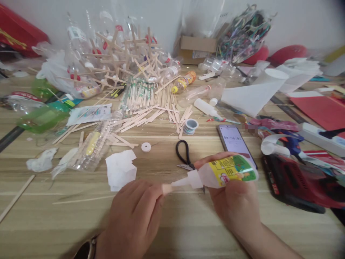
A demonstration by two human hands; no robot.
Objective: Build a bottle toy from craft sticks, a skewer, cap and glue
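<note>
Pinching narrowly with the fingers of the left hand (137, 212), in the head view, at eight o'clock from the nozzle tip (clock read from there throughout): gripping a pale wooden stick (167, 189), with only its end showing. Wrapping the fingers of the right hand (237, 205) round a squeeze bottle (229, 171) at three o'clock, holding it nearly level, with its nozzle (182, 181) aimed at nine o'clock and dipped slightly. Meeting the stick's end or just beside it; too blurred to tell which.

Bordered near the knuckles, at ten o'clock, by torn white paper (121, 169); at one, by black-handled scissors (184, 153), partly hidden behind the bottle; at two, by a phone (233, 138), also partly covered; at three, past the bottle's base, by a red-and-black tool (293, 180). Crowded farther out at eleven by loose craft sticks (142, 119), at one by a thread spool (191, 126). Roomiest for moving toward six o'clock, over wood-grained tabletop (180, 237), and toward nine, across a thin sliver (83, 200).
</note>
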